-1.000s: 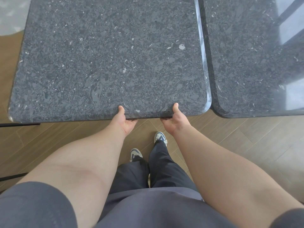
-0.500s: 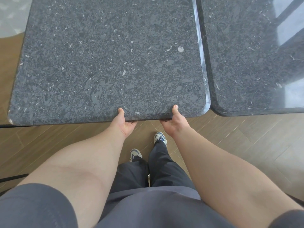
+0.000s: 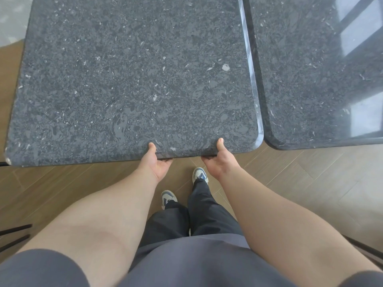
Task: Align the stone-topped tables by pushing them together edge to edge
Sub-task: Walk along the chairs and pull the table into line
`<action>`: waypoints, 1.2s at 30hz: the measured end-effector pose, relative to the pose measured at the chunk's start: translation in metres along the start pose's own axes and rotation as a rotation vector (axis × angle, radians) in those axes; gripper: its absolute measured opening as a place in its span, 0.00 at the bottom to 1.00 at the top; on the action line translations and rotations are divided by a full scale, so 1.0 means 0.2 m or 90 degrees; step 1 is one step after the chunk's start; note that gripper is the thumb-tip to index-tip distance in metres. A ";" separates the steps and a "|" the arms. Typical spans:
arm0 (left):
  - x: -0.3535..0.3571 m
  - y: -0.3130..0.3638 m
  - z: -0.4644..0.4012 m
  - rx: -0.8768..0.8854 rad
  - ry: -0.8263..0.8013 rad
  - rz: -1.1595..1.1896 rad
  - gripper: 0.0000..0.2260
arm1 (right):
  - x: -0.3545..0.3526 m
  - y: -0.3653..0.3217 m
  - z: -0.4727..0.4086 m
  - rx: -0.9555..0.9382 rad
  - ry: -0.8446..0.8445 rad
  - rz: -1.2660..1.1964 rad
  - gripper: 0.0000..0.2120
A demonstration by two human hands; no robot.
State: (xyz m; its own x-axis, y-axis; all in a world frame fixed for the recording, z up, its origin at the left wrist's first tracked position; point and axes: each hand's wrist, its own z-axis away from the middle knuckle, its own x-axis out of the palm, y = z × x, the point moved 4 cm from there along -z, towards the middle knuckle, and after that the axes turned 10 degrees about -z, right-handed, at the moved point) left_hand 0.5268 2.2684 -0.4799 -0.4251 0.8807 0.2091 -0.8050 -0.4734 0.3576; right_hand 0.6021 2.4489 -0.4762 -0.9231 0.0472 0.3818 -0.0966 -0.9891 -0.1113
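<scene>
Two dark speckled stone-topped tables stand side by side. The left table [image 3: 134, 83] fills most of the view. The right table [image 3: 315, 75] lies along its right edge, with only a thin dark seam between them. Near corners almost meet; the left table's near edge sits slightly closer to me. My left hand [image 3: 156, 162] grips the left table's near edge, thumb on top and fingers curled underneath. My right hand [image 3: 219, 160] grips the same edge further right, near the rounded corner, in the same way.
Wooden herringbone floor [image 3: 310, 183] lies below the tables. My feet in white and blue shoes [image 3: 199, 175] stand close to the near edge. Thin black bars [image 3: 14, 235] show at the lower left, and a pale rug [image 3: 10, 21] at the top left.
The gap at the near corners has narrowed as the left table shifted slightly right and away from me. Both hands keep their grip on the same edge.
</scene>
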 end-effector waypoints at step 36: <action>0.32 0.40 0.39 -0.086 -0.162 -0.383 0.12 | 0.12 -0.29 0.42 -0.001 -0.015 0.274 0.21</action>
State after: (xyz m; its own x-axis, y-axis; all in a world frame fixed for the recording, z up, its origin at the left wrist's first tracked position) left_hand 0.4661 2.2858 -0.3672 0.2128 0.9513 0.2232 -0.9232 0.1209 0.3649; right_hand 0.6166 2.4949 -0.3845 -0.8706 -0.3728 0.3210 0.2946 -0.9176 -0.2669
